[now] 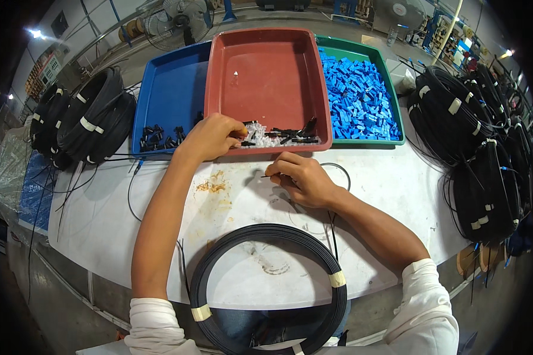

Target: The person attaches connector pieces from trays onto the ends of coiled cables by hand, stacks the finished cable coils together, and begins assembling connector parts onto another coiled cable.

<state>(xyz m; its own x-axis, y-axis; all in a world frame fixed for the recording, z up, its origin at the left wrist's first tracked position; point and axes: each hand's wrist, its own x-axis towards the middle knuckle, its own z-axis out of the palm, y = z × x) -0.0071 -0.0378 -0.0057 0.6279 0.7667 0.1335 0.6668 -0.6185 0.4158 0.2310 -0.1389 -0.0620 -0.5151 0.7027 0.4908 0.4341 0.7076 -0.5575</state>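
My left hand (pixel 214 137) reaches over the front rim of the red tray (pixel 263 71), its fingertips pinched together among small white plastic pieces (pixel 259 136). What they hold, if anything, is hidden. Several black connector parts (pixel 293 137) lie beside the white pieces. Just in front of the tray, my right hand (pixel 302 180) pinches the thin end of a black cable (pixel 347 177). That cable loops behind the hand and runs back toward a taped black cable coil (pixel 199 281), which rests at the table's near edge and overhangs it.
Left of the red tray stands a blue tray (pixel 172 77) with small black parts (pixel 160 137); right, a green tray (pixel 400 118) full of blue connectors (pixel 358 94). Black cable coils are stacked at the left (pixel 95 118) and right (pixel 450 118). A fan (pixel 180 23) stands behind.
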